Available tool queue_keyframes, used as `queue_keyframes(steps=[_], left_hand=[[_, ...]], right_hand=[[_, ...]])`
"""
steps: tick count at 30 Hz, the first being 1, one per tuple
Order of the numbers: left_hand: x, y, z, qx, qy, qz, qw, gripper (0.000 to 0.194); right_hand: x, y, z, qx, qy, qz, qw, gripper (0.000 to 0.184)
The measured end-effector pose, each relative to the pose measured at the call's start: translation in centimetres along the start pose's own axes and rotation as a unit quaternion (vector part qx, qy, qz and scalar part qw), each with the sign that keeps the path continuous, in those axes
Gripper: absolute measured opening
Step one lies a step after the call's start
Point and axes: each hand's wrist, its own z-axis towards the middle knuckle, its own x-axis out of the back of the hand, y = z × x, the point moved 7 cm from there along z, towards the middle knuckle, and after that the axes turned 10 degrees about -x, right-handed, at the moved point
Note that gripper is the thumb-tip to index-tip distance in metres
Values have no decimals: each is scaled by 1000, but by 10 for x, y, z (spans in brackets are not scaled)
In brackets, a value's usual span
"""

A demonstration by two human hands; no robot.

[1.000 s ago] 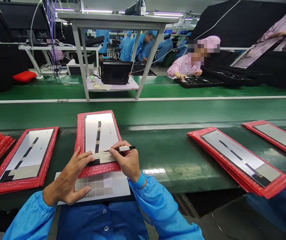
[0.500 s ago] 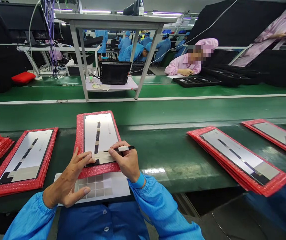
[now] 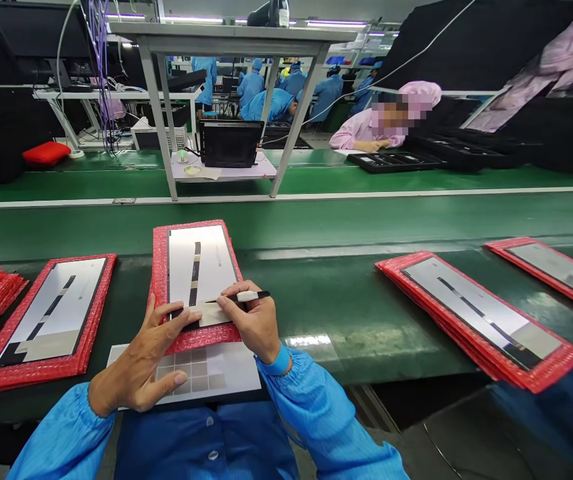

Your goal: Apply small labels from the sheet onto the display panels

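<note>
In front of me a flat display panel (image 3: 211,257) with a silvery back lies on red bubble wrap (image 3: 159,267). A dark strip runs down its middle, and a pale grey patch (image 3: 219,315) covers its lower edge. My left hand (image 3: 143,363) is open, its fingertips resting on the panel's lower left corner and its thumb apart. In my right hand (image 3: 255,323) is a white pen-shaped tool (image 3: 249,297) with a black end. Its thin tip points left, near the top of the pale patch; whether it touches cannot be made out.
A white sheet with grey squares (image 3: 216,370) lies under the wrap's near edge. More wrapped panels lie left (image 3: 61,313) and right (image 3: 476,307) on the green bench (image 3: 316,280). A metal stand (image 3: 236,43) rises behind, and a person in pink (image 3: 366,130) sits across.
My left fingers have slid slightly right along the panel's lower edge. My right hand and the pen-shaped tool stay in nearly the same place.
</note>
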Motion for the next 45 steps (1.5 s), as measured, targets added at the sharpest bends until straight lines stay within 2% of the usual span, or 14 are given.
queue_keyframes(steps=[3, 6, 9, 12, 14, 18, 20, 22, 24, 28, 31, 34, 39, 45], left_hand=[[-3, 0, 5, 12, -10, 20, 1000, 88], [-2, 1, 10, 16, 20, 54, 998, 95], [-3, -2, 11, 30, 50, 53, 997, 95], [5, -8, 6, 53, 125, 31, 990, 82], [15, -14, 0, 84, 192, 56, 976, 68], [33, -33, -15, 204, 281, 99, 933, 38], [38, -46, -21, 260, 302, 64, 915, 37], [39, -59, -24, 304, 311, 9, 900, 41], [38, -71, -24, 342, 314, -51, 884, 46], [35, -86, -16, 376, 317, -120, 862, 57], [34, -96, -12, 389, 318, -146, 852, 65], [34, -103, -11, 402, 312, -161, 845, 63], [35, -105, -7, 407, 297, -164, 848, 55], [36, -105, -4, 405, 297, -152, 851, 52]], right_hand=[[0, 0, 0, -6, 1, -7, 1000, 17], [0, 0, 0, -2, 4, -12, 1000, 17], [0, 1, -1, 0, 1, -4, 1000, 17], [-1, 0, -1, -3, -2, 4, 1000, 17], [1, -3, -1, 5, 1, 5, 1000, 16], [16, -15, 0, 50, 23, 27, 998, 16], [29, -20, 2, 69, 35, 50, 996, 21], [41, -20, 6, 63, 47, 53, 995, 24], [48, -15, 10, 30, 44, 20, 998, 22], [46, -4, 10, -22, -3, -113, 993, 19], [41, 3, 8, -51, -30, -155, 986, 22], [39, 10, 8, -74, -51, -151, 984, 28], [37, 12, 12, -97, -84, -89, 988, 36], [40, 3, 15, -98, -72, -57, 991, 49]])
